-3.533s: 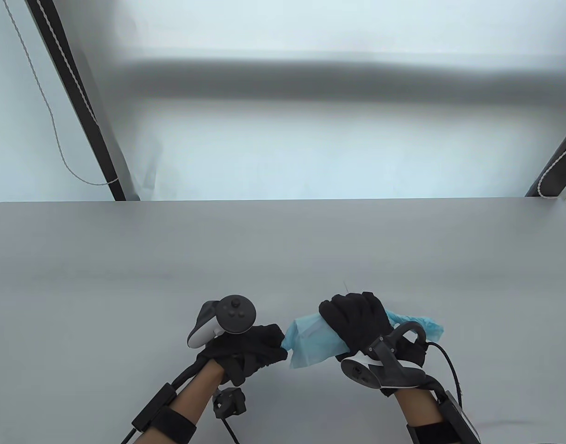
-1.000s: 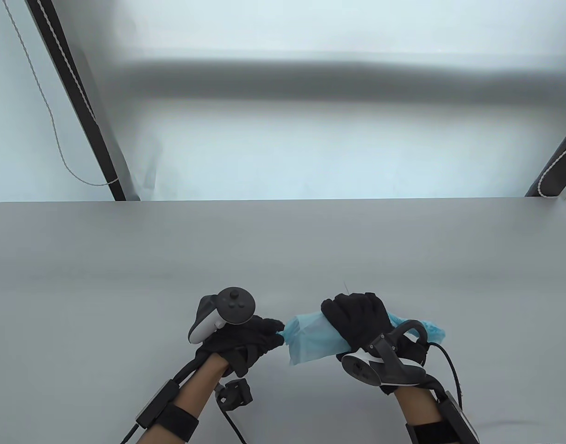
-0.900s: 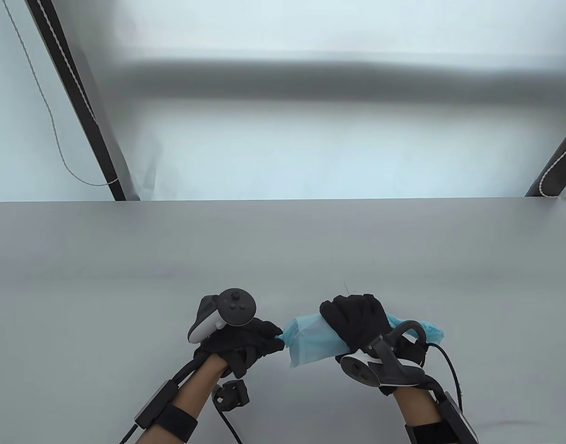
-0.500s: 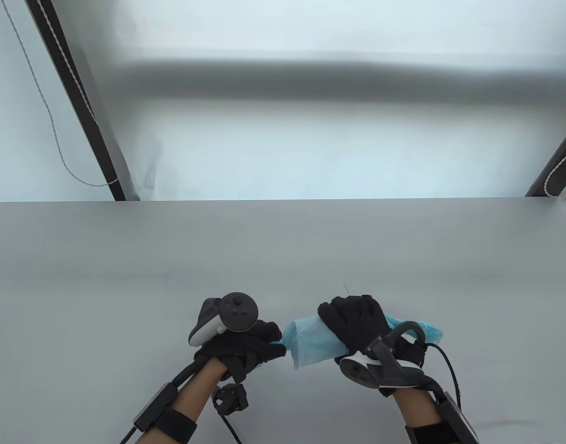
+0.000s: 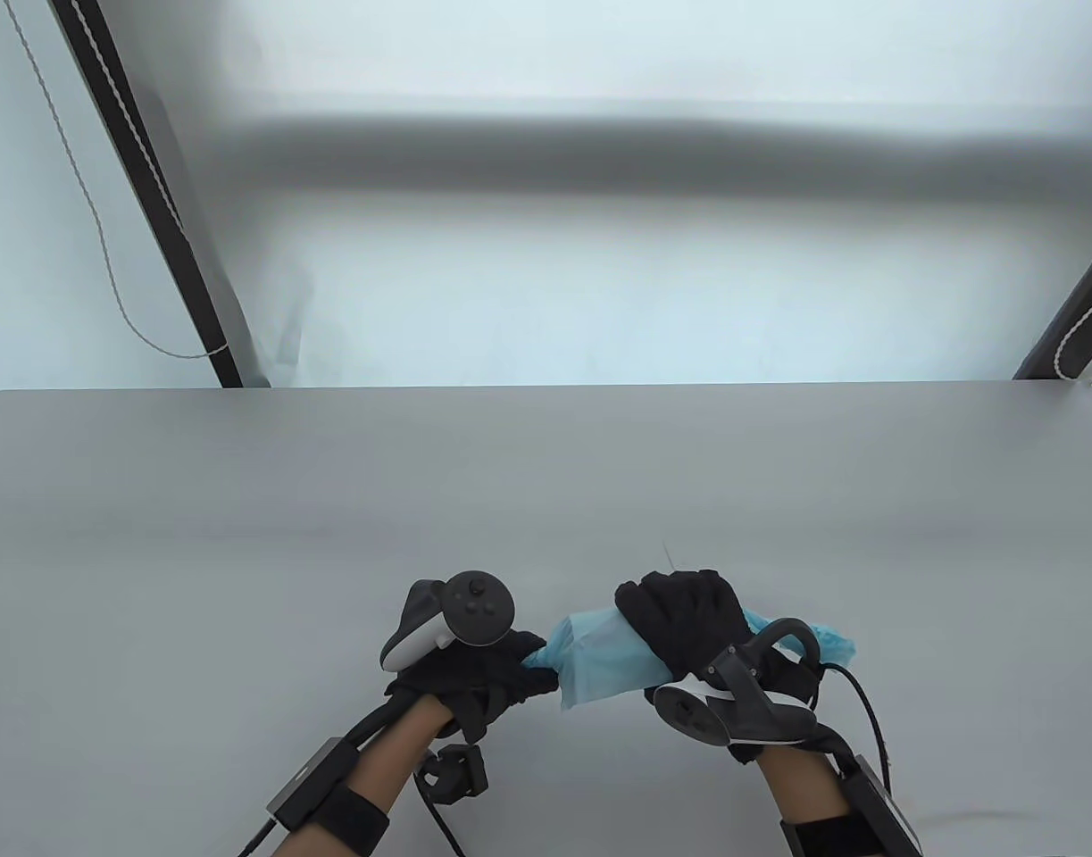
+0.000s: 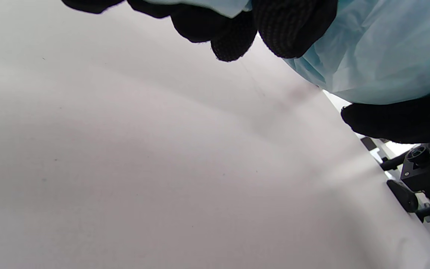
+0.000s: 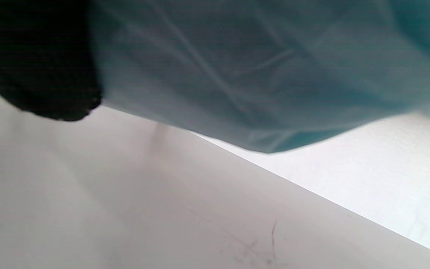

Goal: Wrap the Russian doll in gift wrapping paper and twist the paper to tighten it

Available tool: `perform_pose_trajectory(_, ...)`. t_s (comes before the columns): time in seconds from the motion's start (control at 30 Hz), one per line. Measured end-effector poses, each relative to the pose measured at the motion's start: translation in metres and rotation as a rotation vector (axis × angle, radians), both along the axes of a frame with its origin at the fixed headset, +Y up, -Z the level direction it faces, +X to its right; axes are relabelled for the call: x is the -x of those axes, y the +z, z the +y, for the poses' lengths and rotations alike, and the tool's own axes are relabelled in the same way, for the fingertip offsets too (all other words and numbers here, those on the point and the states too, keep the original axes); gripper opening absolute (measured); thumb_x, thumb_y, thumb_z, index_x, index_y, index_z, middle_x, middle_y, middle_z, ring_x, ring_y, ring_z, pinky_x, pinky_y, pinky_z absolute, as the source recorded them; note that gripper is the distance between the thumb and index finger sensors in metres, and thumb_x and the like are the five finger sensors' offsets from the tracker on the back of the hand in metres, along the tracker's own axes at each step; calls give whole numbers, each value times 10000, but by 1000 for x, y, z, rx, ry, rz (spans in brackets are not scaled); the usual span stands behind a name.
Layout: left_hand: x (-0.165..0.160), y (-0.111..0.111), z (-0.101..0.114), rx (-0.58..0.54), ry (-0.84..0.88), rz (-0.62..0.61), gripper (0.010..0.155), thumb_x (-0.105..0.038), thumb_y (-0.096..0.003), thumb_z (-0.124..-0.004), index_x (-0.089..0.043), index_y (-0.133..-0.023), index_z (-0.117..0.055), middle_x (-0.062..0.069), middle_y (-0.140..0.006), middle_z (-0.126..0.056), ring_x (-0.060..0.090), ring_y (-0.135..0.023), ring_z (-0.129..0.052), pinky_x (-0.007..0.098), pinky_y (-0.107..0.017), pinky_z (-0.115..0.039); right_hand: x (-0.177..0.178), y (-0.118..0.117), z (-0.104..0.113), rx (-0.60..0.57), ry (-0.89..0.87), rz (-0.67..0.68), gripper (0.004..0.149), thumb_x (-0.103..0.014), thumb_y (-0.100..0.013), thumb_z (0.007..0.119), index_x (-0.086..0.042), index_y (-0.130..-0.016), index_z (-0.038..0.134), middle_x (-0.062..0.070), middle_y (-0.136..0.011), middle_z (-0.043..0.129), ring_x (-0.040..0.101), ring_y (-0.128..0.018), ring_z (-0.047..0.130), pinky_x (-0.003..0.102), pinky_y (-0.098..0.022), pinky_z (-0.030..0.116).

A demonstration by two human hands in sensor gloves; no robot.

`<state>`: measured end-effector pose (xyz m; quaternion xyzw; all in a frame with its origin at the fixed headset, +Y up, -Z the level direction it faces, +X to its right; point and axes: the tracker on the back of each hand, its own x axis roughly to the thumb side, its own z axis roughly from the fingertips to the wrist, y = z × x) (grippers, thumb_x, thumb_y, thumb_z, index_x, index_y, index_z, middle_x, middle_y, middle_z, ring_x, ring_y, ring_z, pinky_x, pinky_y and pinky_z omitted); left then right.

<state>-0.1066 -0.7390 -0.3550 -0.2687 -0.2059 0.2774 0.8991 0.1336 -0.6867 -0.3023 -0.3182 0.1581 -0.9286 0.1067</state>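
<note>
**Both hands on the blue parcel**

My right hand (image 5: 684,616) wraps its grip round the middle of the gift wrapping paper (image 5: 604,661), a light blue bundle held just above the grey tabletop (image 5: 546,482) near its front edge. My left hand (image 5: 474,674) pinches the paper's gathered left end. The doll inside is hidden.

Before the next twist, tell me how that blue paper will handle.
The paper looks thin and floppy: it creases and bunches where the left hand pinches its end. It probably tears under hard twisting. The right hand grips the middle, so it likely won't slip.
</note>
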Motion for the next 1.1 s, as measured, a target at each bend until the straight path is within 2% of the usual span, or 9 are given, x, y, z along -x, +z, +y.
perform_pose_trajectory(0.13,-1,3,1,-113,-16,65,450,-363,-528,-904,-197,-938,-822,97,-790,-819,218,-553,-825,604,-522,-716,4,1,1,-3,-4,5,1188,-614,-347,1036,-164,-1221,369,222,-1156,643,425,-1009,717,642,-795,629)
perform_pose_trajectory(0.27,-6,5,3,-165,-55,10,428,-315,-576,-825,-195,-970,-704,235,-1200,-331,362,-887,-606,499,-537,-704,1,1,0,5,-31,-9,1190,-610,-355,1036,-161,-1227,362,225,-1161,628,431,-1010,700,657,-791,617)
perform_pose_trajectory(0.3,-7,5,4,-181,-49,7,429,-301,-581,-812,-194,-977,-689,219,-1233,-338,400,-930,-585,520,-562,-687,0,1,1,6,-40,-13,1192,-609,-355,1036,-161,-1228,359,224,-1163,624,431,-1012,698,660,-790,615)
perform_pose_trajectory(0.37,-8,7,5,-205,-50,9,442,-271,-584,-797,-181,-996,-666,180,-1206,-593,455,-974,-678,586,-586,-690,0,1,1,7,-48,-16,1189,-606,-358,1037,-157,-1227,361,225,-1164,620,434,-1014,692,668,-788,609)
perform_pose_trajectory(0.53,-11,8,6,-272,-86,-39,524,-155,-584,-770,-238,-1060,-567,232,-1126,-698,477,-919,-868,618,-596,-767,1,1,0,15,-39,-13,1194,-606,-359,1035,-160,-1231,353,225,-1166,618,435,-1016,689,675,-790,600)
perform_pose_trajectory(0.6,-13,9,6,-309,-102,-70,490,-116,-576,-765,-217,-1030,-608,232,-1062,-779,419,-830,-948,595,-554,-817,3,1,-1,22,-31,-10,1191,-606,-358,1035,-162,-1230,356,224,-1168,617,433,-1018,688,675,-791,599)
perform_pose_trajectory(0.7,-19,14,9,-438,-265,-197,380,-77,-564,-740,-174,-924,-670,75,-908,-874,250,-636,-968,627,-559,-772,7,1,-4,56,-14,-2,1189,-613,-353,1032,-174,-1231,361,213,-1169,625,426,-1019,698,670,-792,605)
perform_pose_trajectory(1.0,-27,29,9,-774,-526,-224,369,-76,-571,-678,-186,-907,-573,-5,-880,-811,195,-615,-922,616,-584,-724,8,-3,-4,122,-55,-47,1183,-643,-350,1016,-184,-1233,378,209,-1163,657,418,-1009,727,637,-790,624)
perform_pose_trajectory(1.1,-21,27,13,-711,-534,-179,524,-194,-600,-706,-177,-1031,-409,53,-1051,-671,288,-843,-816,638,-659,-631,6,-4,-3,123,-67,-55,1170,-637,-364,1014,-180,-1233,378,214,-1164,654,420,-1008,725,640,-789,619)
